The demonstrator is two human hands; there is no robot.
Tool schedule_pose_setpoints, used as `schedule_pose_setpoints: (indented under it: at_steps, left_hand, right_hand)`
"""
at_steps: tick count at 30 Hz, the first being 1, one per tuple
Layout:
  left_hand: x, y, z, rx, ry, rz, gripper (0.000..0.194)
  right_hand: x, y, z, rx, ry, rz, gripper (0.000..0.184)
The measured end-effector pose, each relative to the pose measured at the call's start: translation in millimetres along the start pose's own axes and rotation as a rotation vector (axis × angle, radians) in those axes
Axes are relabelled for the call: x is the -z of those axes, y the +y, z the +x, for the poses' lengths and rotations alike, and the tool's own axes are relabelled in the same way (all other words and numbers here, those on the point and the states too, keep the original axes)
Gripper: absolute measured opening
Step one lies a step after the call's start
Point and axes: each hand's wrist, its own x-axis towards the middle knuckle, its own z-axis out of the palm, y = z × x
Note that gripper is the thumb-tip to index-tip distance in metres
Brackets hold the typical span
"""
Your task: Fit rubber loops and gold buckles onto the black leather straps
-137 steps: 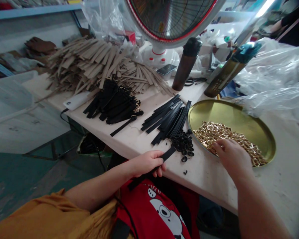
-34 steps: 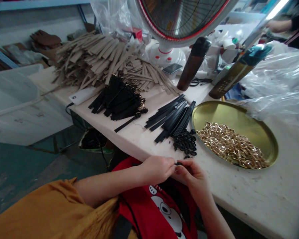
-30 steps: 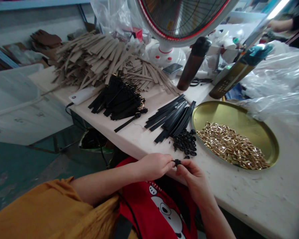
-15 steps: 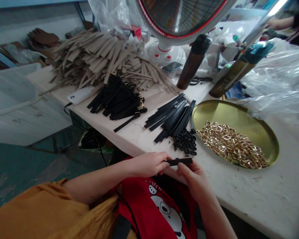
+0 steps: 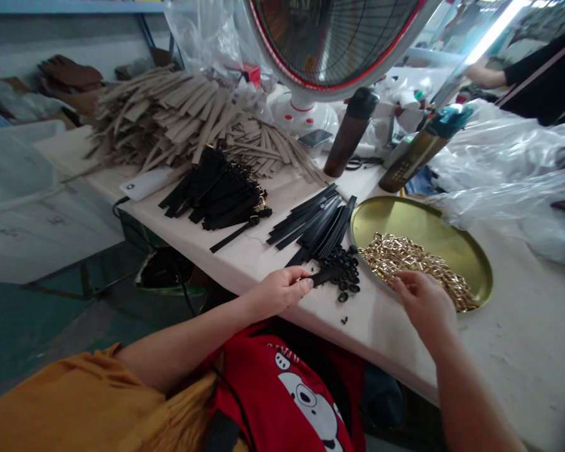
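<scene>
My left hand (image 5: pixel 286 290) is closed on a black strap (image 5: pixel 328 275), pinched between thumb and fingers near the table edge. The strap's free end points right, over a small heap of black rings (image 5: pixel 353 277). At the near rim of a round gold tray (image 5: pixel 433 220), my right hand (image 5: pixel 426 307) has its thumb and fingers drawn together against a pile of small gold metal fittings (image 5: pixel 417 257). What sits between those fingertips is too small to make out. Loose black strips (image 5: pixel 332 220) lie fanned behind the rings.
Left of the strips is a stack of black straps with gold fittings (image 5: pixel 216 194). Behind it rises a heap of beige strips (image 5: pixel 169 119). A fan (image 5: pixel 301 110), a dark bottle (image 5: pixel 351 135), a second bottle (image 5: pixel 414 154) and plastic sheeting (image 5: pixel 513 182) stand farther back. A co-worker's arm (image 5: pixel 487 75) shows top right.
My hands have parted. The left has kept the black strap and shifted slightly up and left; the right has let go of it and moved right to the gold fittings.
</scene>
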Motion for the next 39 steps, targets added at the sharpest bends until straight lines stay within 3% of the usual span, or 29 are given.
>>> schedule_pose_setpoints:
  at_steps: [2,5,11,15,18,21,25,28,30,35,39]
  left_hand:
    - [-3.5,-2.3,-0.8,-0.008,0.004,0.035,0.031]
    - [-6.6,-2.5,-1.5,-0.033,0.022,0.133,0.033]
    - [-2.0,-4.1,-1.5,-0.037,0.021,0.223,0.032]
    - [-3.2,-8.5,3.5,0.014,0.066,0.138,0.028]
    - [-8.1,-2.1,12.0,0.028,0.076,0.046,0.026]
    - [-15.2,10.3,23.0,0.024,0.033,-0.090,0.029]
    - [-23.1,17.3,33.9,0.056,-0.025,-0.335,0.035]
    - [-24.6,12.4,34.7,0.123,-0.030,-0.436,0.034]
    - [-23.0,7.7,33.4,0.136,-0.007,-0.475,0.033]
    - [-14.8,3.6,30.2,0.143,0.091,-0.444,0.019]
    - [-11.5,6.7,23.4,0.189,0.060,-0.331,0.014]
  right_hand:
    - [4.0,22.1,17.3,0.026,-0.054,-0.182,0.031]
    - [2.6,33.4,32.5,0.042,-0.178,-0.294,0.030]
    - [0.7,32.7,42.0,-0.044,-0.271,-0.108,0.025]
    - [6.1,21.8,33.4,-0.179,-0.018,0.085,0.029]
    - [6.5,-8.6,18.5,-0.217,0.086,0.345,0.028]
    - [-0.4,-52.1,-2.0,-0.092,0.005,0.633,0.023]
    - [-16.3,-96.6,-28.5,0.253,0.157,0.307,0.012]
    - [-27.6,-108.6,-39.9,0.468,0.214,0.179,0.008]
    - [-32.4,-110.3,-44.8,0.509,0.197,0.165,0.009]
    - [-35.1,-113.1,-58.0,0.401,0.078,0.341,0.011]
    - [-33.8,-117.9,-65.3,0.059,-0.136,0.738,0.013]
